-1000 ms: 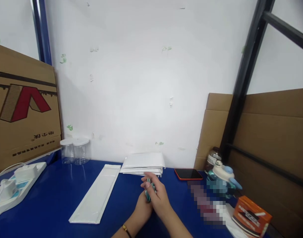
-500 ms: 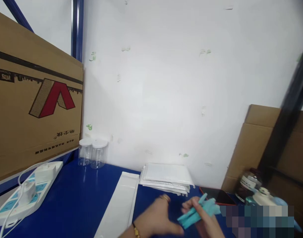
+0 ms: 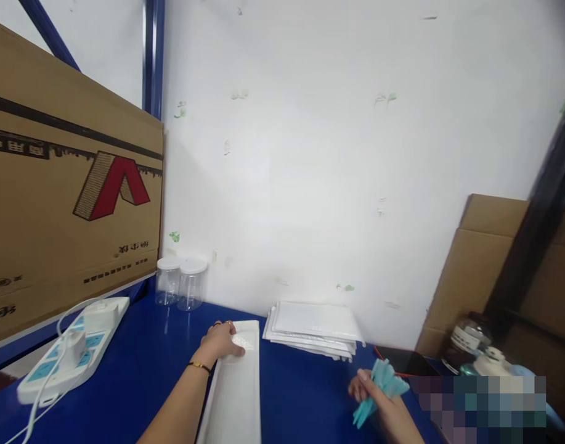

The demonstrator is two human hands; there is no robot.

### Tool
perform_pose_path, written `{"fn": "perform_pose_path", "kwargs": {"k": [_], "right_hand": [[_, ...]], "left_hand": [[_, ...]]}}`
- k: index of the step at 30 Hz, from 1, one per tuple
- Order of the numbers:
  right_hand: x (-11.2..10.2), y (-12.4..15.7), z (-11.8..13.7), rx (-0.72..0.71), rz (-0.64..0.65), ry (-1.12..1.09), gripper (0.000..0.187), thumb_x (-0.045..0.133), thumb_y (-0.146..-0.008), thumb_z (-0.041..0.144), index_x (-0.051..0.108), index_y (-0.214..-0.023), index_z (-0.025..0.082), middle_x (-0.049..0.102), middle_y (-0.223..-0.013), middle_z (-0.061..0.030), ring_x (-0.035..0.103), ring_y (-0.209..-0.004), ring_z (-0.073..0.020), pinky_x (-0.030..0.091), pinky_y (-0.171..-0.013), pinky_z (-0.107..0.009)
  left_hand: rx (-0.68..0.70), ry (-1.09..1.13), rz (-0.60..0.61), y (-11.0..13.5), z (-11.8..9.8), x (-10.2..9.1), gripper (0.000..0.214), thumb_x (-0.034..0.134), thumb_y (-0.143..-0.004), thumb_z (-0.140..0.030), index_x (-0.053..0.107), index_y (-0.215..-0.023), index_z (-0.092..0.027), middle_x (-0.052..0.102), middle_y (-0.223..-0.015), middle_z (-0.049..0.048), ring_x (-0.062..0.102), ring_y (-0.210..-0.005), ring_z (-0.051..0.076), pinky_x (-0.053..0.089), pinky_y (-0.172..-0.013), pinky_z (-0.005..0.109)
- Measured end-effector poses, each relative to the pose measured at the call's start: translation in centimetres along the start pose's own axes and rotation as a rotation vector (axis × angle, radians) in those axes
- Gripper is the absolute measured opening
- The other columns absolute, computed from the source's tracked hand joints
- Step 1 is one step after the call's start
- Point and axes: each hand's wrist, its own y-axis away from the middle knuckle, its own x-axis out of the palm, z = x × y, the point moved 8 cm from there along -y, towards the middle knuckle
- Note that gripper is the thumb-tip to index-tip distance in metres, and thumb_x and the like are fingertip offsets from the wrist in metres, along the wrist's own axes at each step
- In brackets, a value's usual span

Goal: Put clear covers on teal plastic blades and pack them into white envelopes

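Observation:
My left hand (image 3: 221,340) rests on the far end of a long white padded envelope (image 3: 236,394) lying on the blue table (image 3: 138,370); its fingers are curled on the envelope's top edge. My right hand (image 3: 379,404) is low at the right, closed on a bunch of teal strips (image 3: 377,385) that fan out above the fingers. A stack of white envelopes (image 3: 312,327) lies by the wall between the two hands.
A white power strip (image 3: 74,354) with plugs lies at the left, under a large cardboard box (image 3: 65,203). Two clear jars (image 3: 180,282) stand by the wall. A phone (image 3: 397,361), a bottle (image 3: 464,339) and cardboard (image 3: 476,271) are at the right.
My hands have parted. The left hand went forward and left onto the long envelope; the right hand carried the teal strips to the right. My view turned left.

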Motion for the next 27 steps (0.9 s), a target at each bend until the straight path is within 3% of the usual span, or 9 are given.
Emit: {"fn": "perform_pose_path", "kwargs": {"k": [5,8,10,12,14,17,20,22,27], "right_hand": [[-2.0,0.8,2.3,-0.064,-0.054,0.184,0.043,0.06,-0.07,0.056,0.051,-0.053,0.018,0.047,-0.054,0.0012,0.045,-0.054,-0.0144,0.037,-0.056,-0.027],[-2.4,1.1,4.7,-0.077,-0.082,0.065,0.041,0.058,-0.075,0.052,0.049,-0.054,0.018,0.047,-0.057,-0.0002,0.045,-0.057,-0.0157,0.038,-0.058,-0.029],[-1.8,1.1,7.5,-0.147,-0.053,-0.055,0.042,0.057,-0.076,0.051,0.046,-0.051,0.019,0.042,-0.055,0.0005,0.042,-0.056,-0.0146,0.038,-0.057,-0.028],[-0.8,1.1,10.8,-0.212,-0.002,-0.146,0.044,0.057,-0.076,0.049,0.044,-0.048,0.018,0.037,-0.053,0.0019,0.038,-0.054,-0.0121,0.036,-0.054,-0.025],[0.5,0.8,12.9,-0.155,0.089,-0.247,0.043,0.055,-0.077,0.05,0.046,-0.051,0.017,0.037,-0.052,0.0029,0.035,-0.048,-0.0096,0.032,-0.045,-0.022],[1.7,0.1,14.3,-0.048,0.168,-0.342,0.04,0.055,-0.078,0.051,0.047,-0.056,0.017,0.034,-0.047,0.0057,0.026,-0.037,-0.0063,0.016,-0.033,-0.02],[1.1,-1.1,14.2,-0.017,0.087,-0.364,0.039,0.056,-0.077,0.05,0.046,-0.057,0.018,0.03,-0.042,0.008,0.021,-0.033,-0.0051,0.012,-0.032,-0.019],[0.5,-1.9,14.1,-0.033,0.054,-0.334,0.04,0.056,-0.077,0.049,0.045,-0.055,0.017,0.031,-0.042,0.0078,0.022,-0.034,-0.005,0.016,-0.034,-0.019],[1.0,-2.9,15.6,-0.184,0.23,0.014,0.026,0.061,-0.075,0.04,0.061,-0.072,0.015,0.051,-0.057,0.0021,0.047,-0.056,-0.0123,0.037,-0.054,-0.023]], "left_hand": [[0.139,0.115,-0.028,4.0,-2.9,-2.4,0.025,0.061,-0.065,-0.037,0.051,-0.078,-0.019,0.048,-0.069,-0.0042,0.049,-0.069,0.014,0.034,-0.06,0.021],[0.369,0.243,-0.124,8.6,-8.1,-4.4,0.024,0.059,-0.068,-0.039,0.051,-0.078,-0.018,0.042,-0.064,-0.0062,0.042,-0.062,0.011,0.03,-0.057,0.02],[0.436,0.272,-0.126,11.3,-11.8,-4.9,0.024,0.059,-0.069,-0.039,0.051,-0.079,-0.018,0.04,-0.061,-0.007,0.039,-0.058,0.011,0.029,-0.055,0.02],[0.505,0.281,-0.124,13.4,-15.6,-5.0,0.021,0.058,-0.071,-0.038,0.053,-0.079,-0.019,0.044,-0.063,-0.0061,0.04,-0.057,0.011,0.029,-0.055,0.021],[0.593,0.284,-0.148,14.8,-19.2,-5.1,0.016,0.058,-0.07,-0.034,0.055,-0.076,-0.019,0.051,-0.072,-0.0038,0.043,-0.063,0.012,0.031,-0.059,0.021],[0.67,0.285,-0.16,15.2,-22.6,-4.4,0.012,0.06,-0.068,-0.028,0.057,-0.074,-0.018,0.055,-0.079,-0.0016,0.047,-0.069,0.013,0.033,-0.063,0.022],[0.645,0.287,-0.084,13.8,-23.8,-2.6,0.015,0.061,-0.066,-0.027,0.06,-0.078,-0.018,0.054,-0.07,-0.0029,0.046,-0.064,0.012,0.033,-0.059,0.023],[0.606,0.314,-0.032,12.7,-23.8,-1.6,0.024,0.063,-0.065,-0.029,0.062,-0.086,-0.018,0.051,-0.067,-0.0044,0.042,-0.058,0.011,0.031,-0.055,0.022],[0.628,0.435,-0.005,11.9,-24.2,-2.2,0.052,0.066,-0.06,-0.022,0.056,-0.111,-0.021,0.055,-0.087,-0.0002,0.047,-0.071,0.012,0.039,-0.062,0.022]]}}
